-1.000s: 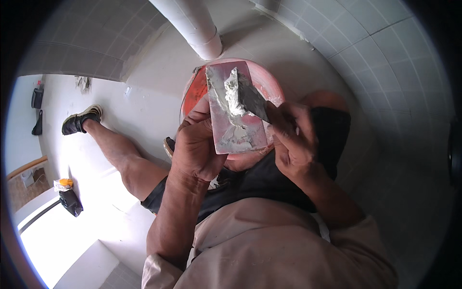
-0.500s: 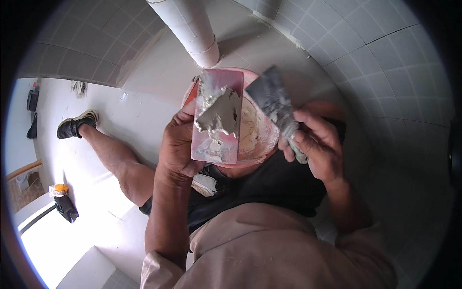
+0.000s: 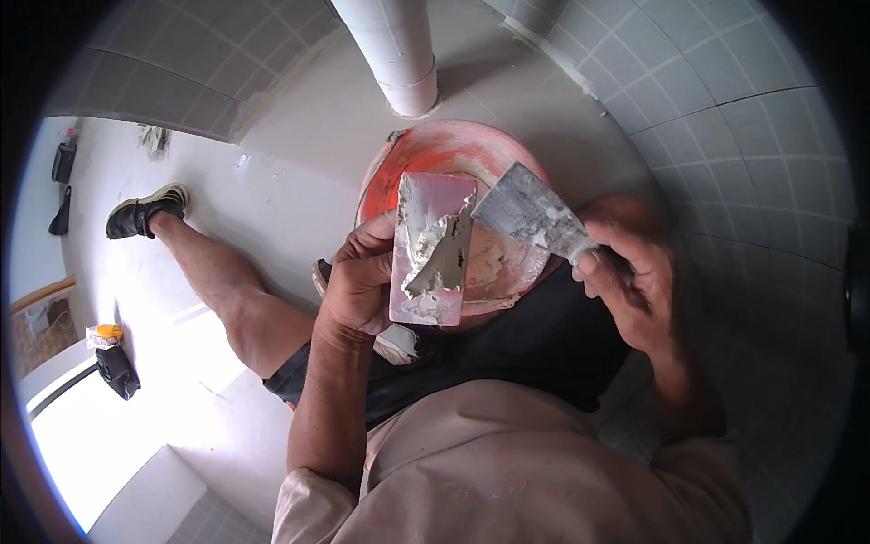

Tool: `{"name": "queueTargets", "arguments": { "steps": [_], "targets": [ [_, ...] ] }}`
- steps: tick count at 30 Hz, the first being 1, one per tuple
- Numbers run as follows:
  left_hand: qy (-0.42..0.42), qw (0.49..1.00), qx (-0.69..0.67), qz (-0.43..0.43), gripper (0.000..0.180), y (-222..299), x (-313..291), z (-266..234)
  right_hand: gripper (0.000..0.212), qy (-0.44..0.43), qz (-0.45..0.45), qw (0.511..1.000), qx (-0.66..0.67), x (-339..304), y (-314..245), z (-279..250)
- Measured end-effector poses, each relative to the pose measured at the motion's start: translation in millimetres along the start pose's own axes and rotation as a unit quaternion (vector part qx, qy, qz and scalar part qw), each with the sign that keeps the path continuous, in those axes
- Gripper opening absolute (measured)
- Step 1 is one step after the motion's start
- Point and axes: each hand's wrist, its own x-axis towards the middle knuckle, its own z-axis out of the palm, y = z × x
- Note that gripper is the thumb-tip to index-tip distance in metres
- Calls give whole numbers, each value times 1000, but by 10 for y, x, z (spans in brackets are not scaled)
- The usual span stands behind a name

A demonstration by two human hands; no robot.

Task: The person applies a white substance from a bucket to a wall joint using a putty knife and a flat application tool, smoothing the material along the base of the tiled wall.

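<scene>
My left hand (image 3: 361, 276) is closed on a pink rectangular board (image 3: 419, 306), holding it by its left edge. A thick lump of greyish-white paste (image 3: 439, 263) clings to the face of that board. In my right hand (image 3: 632, 276) is a putty knife (image 3: 530, 210), its wide grey blade smeared with paste and tilted up to the left. The blade's corner comes close to the board's upper right edge; whether they touch I cannot tell. Below both lies a red bucket (image 3: 437, 136) with paste on its inside, partly hidden by the board and blade.
A white pipe (image 3: 396, 54) rises from the floor just beyond the bucket. Grey tiled walls (image 3: 716, 118) stand to the right and far left. My outstretched leg (image 3: 217, 286) lies to the left, with a black bag (image 3: 118, 372) on the floor farther off.
The board has moved nearer and slightly right, showing more of the bucket. The putty knife has turned so its blade lies flatter, pointing left. The paste on the board looks narrower.
</scene>
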Motion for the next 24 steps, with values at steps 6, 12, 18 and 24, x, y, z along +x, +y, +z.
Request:
{"name": "queueTargets", "arguments": {
  "steps": [6,12,18,24],
  "targets": [
    [-39,999,1,-8,48,-2,20,-6,24,22,-78,986,-145,165,-48,-5],
    [-32,999,6,-14,48,-11,45,-52,28,-37,-16,997,-63,93,-85,-63],
    [-35,999,6,-15,48,-67,70,-45,30,-59,-187,960,-198,294,-44,11],
    [-52,998,-29,-18,47,-67,101,-43,22,22,-114,979,-168,152,-16,54]
  ]
}}
